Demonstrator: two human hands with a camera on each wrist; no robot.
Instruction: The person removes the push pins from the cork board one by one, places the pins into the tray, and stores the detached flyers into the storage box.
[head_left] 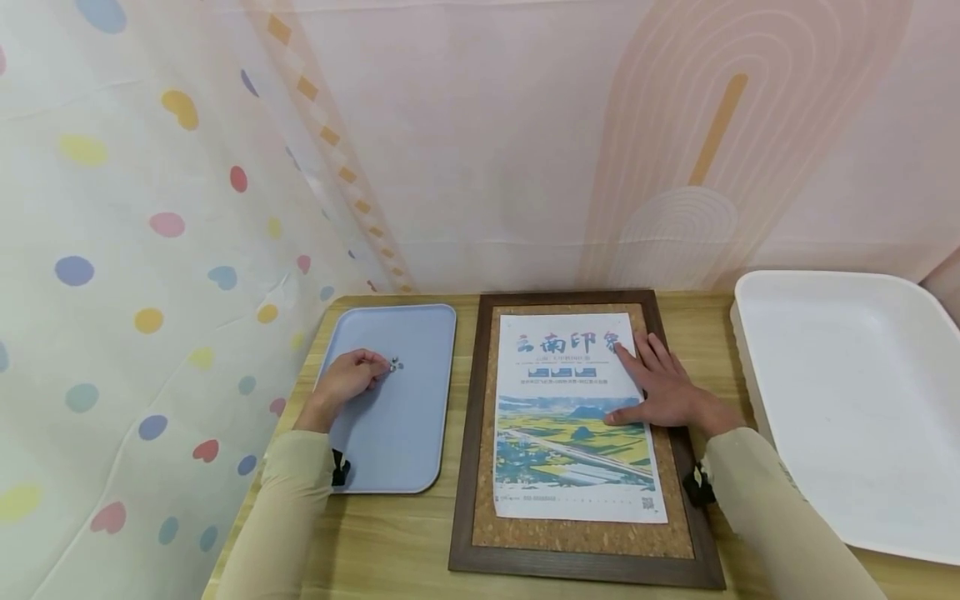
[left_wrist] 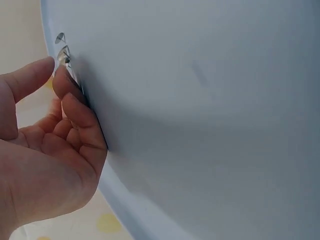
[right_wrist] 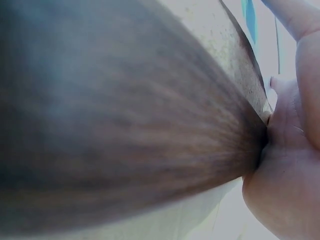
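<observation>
Wooden table [head_left: 390,542]: right hand [head_left: 667,392] flat on poster [head_left: 573,417], Chinese title.

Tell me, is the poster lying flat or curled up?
Flat: the poster lies spread on the cork board, with the right hand pressing on it.

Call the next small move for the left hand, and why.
Probably lift one pin off the blue tray and carry it to the poster. The left hand pinches at the pins, while the right hand presses the poster flat on the corkboard, unpinned.
</observation>
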